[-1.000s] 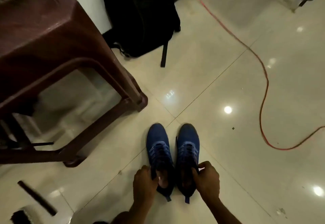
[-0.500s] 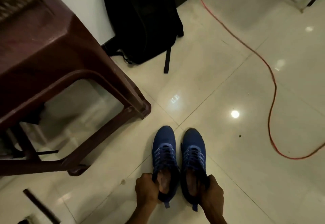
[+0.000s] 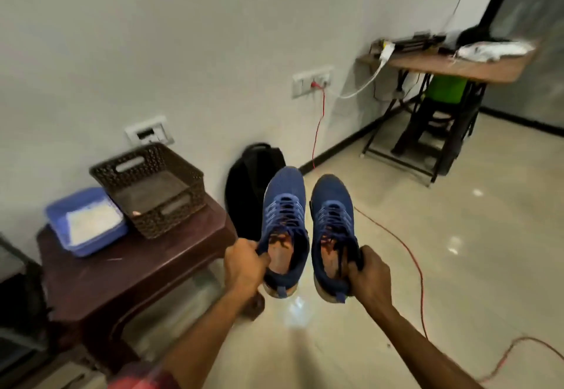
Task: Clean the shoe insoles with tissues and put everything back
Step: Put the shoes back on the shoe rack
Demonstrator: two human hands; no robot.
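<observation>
Two blue lace-up shoes hang in the air in front of me, toes pointing away. My left hand [image 3: 244, 265] grips the left shoe [image 3: 285, 205] at its collar. My right hand [image 3: 370, 275] grips the right shoe [image 3: 332, 205] the same way. Orange-brown insoles [image 3: 280, 254] show inside both openings. On the dark brown stool [image 3: 128, 269] at left stands a blue tray [image 3: 58, 214] holding white tissues [image 3: 91, 221], with an empty brown woven basket [image 3: 171, 214] beside it.
A black backpack [image 3: 244, 196] leans on the wall behind the shoes. A red cable [image 3: 418, 269] runs from a wall socket across the glossy tiled floor. A wooden table [image 3: 457, 68] with clutter and dark chairs stands at the far right.
Both shoes, gripped on the floor before, are now lifted into the air. My view has tilted up, bringing the stool top, tray, basket and wall into sight.
</observation>
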